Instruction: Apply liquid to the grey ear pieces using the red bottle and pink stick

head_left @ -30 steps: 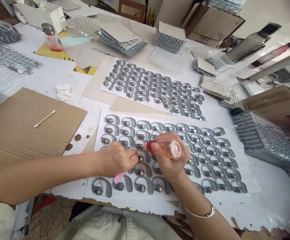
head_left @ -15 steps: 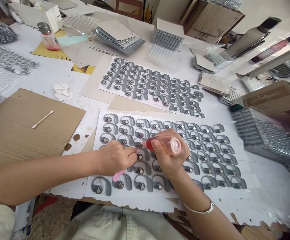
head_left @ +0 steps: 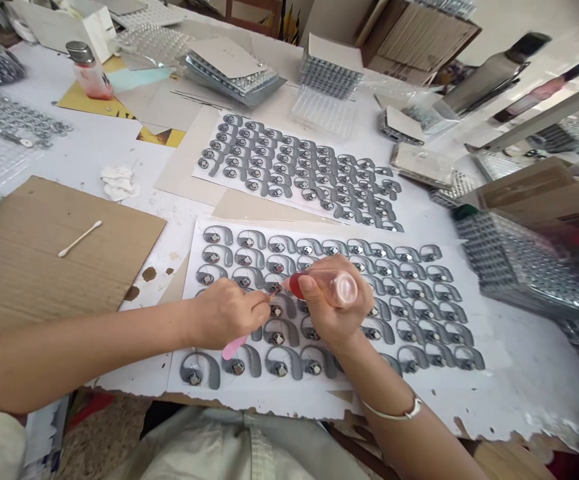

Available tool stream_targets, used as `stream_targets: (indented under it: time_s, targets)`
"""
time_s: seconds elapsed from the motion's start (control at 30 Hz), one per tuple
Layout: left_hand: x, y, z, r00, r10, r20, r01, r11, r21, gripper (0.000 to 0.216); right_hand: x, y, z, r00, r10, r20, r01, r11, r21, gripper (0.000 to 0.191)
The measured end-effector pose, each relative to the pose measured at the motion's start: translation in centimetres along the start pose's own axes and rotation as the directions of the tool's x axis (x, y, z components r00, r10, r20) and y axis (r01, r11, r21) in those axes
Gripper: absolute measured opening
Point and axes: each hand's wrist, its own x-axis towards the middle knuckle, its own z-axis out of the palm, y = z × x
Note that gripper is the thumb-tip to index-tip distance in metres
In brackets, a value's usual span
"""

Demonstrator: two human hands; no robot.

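In my right hand (head_left: 342,307) a small clear squeeze bottle (head_left: 322,283) with red liquid lies tilted, its nozzle pointing left at one of the grey ear-hook earphone shells (head_left: 274,283). My left hand (head_left: 232,313) is closed in a pinch on a slim pink tool (head_left: 234,347). The tool's wide pink end sticks out below the palm, and its thin tip reaches that same shell, close to the nozzle. Rows of similar shells with round metallic parts and fine wires lie on a white sheet (head_left: 194,263) beneath both hands. Several shells are hidden by my hands.
Behind lies a second sheet of grey shells (head_left: 299,167). At left are a cardboard piece (head_left: 14,267), a cotton swab (head_left: 80,239), crumpled tissue (head_left: 119,182) and a jar of reddish liquid (head_left: 89,75). Stacked trays (head_left: 514,260) and a carton (head_left: 549,193) stand at right.
The whole view has shifted slightly, so everything appears a little further left. Both hands keep their grips, and the nozzle and tool tip stay at the same shell.
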Motion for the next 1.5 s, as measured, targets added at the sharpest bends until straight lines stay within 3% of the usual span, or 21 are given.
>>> stream_targets:
  time_s: [0.77, 1.0, 1.5]
  targets:
    - [-0.05, -0.13, -0.01, 1.0, -0.01, -0.027, 0.009, 0.999, -0.038, 0.015, -0.27, 0.18, -0.31, 0.999, -0.034, -0.004, 0.034, 0.998, -0.061, 0.015]
    - [-0.01, -0.22, -0.14, 1.0, -0.011, -0.016, 0.011, 0.999, -0.035, 0.017, -0.44, 0.48, -0.65, 0.998, -0.028, -0.065, 0.026, 0.999, -0.029, 0.01]
    - [-0.04, -0.27, -0.11, 0.999, -0.035, -0.029, 0.032, 0.997, -0.073, 0.012, -0.59, 0.82, -0.58, 0.999, -0.037, -0.037, 0.036, 0.999, -0.032, 0.014]
